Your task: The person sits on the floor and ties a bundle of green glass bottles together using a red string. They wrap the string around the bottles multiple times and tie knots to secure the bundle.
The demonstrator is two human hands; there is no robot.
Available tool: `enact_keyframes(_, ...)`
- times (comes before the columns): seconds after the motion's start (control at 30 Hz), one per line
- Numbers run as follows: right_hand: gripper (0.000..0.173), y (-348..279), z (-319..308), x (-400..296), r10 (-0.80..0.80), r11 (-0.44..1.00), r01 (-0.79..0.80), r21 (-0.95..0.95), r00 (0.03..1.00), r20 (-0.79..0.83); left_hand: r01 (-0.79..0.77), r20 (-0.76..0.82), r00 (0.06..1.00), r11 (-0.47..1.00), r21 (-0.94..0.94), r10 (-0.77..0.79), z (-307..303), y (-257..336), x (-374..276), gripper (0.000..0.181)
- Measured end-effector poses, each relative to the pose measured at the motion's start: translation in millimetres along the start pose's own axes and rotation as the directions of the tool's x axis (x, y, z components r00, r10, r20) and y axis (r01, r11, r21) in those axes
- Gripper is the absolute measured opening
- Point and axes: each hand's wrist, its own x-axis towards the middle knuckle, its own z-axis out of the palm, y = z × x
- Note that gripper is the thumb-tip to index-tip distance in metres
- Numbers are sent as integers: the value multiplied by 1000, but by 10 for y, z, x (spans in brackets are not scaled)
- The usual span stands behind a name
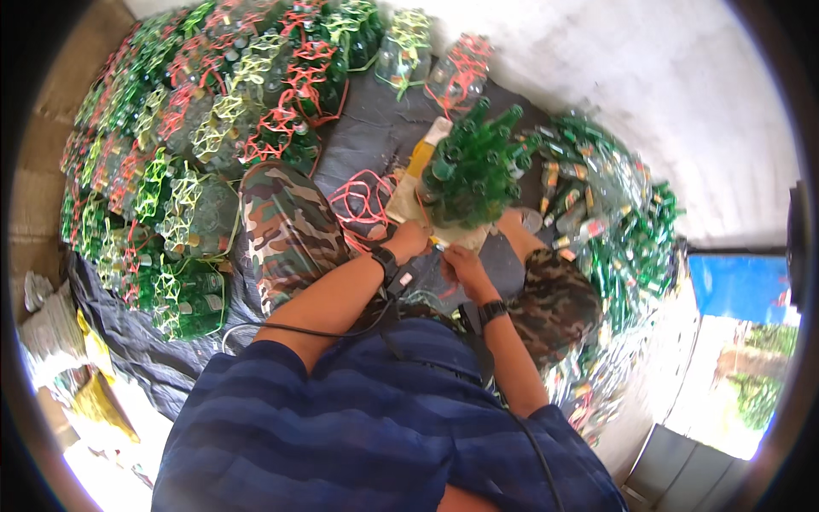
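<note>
A tight cluster of green glass bottles (477, 173) stands upright on a pale board (404, 195) between my legs. My left hand (411, 240) is at the near side of the cluster with its fingers curled; what is in them is hidden. A thin strand of pink plastic strap runs down the bottles towards it. Close by on the right, my right hand (466, 269) has its fingers pinched together, and a piece of pink strap shows just below it. A small pale and yellow thing (437, 244), too small to name, lies between the two hands. Loose pink strap (361, 201) is coiled left of the board.
Many strapped bottle bundles (211, 128) fill the left and back, tied in pink and yellow-green. A heap of loose bottles (630, 224) lies along the white wall (640, 70) at right. Dark sheeting (365, 121) covers the floor. A cable (307, 333) crosses my left forearm.
</note>
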Motion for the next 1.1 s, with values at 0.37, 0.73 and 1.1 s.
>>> enact_keyframes(0.37, 26, 76, 174, 90, 136, 950, -149, 274, 988, 67, -52, 168, 986, 927, 372, -12, -47, 93, 62, 28)
enact_keyframes(0.73, 25, 210, 343, 144, -26, 978, 34, 204, 999, -40, 12, 308, 948, 977, 212, -79, 31, 90, 147, 28)
enact_keyframes(1.1, 27, -3, 169, -89, 39, 998, -42, -56, 998, -47, -83, 308, 951, 932, 351, -31, -24, 41, 244, 23)
